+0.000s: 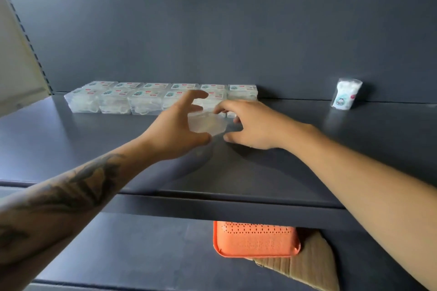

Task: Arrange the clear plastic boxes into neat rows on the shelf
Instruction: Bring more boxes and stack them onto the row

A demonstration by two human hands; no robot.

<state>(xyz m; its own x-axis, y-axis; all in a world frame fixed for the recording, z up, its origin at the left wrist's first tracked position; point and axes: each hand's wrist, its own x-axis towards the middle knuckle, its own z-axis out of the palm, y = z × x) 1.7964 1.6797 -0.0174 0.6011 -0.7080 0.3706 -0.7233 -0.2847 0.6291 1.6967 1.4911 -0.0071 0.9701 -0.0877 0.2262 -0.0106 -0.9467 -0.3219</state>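
Head view: left hand [176,125] and right hand [250,123], fingers curled, grip one clear box [206,123] near the shelf [71,149] rows [151,99].

Mid-frame, the left hand [176,125] and the right hand [253,124] flank one clear plastic box [206,123] on the dark grey shelf [71,149]; spread, curved fingers [197,95] and thumbs touch its sides. It is blurred, so whether it rests on the shelf cannot be told. Behind it, clear plastic boxes with printed labels [123,97] stand in two rows against the back panel. At right a small white packet [345,97] stands upright. Lower right, an orange perforated basket [256,238] lies on cardboard [307,264].
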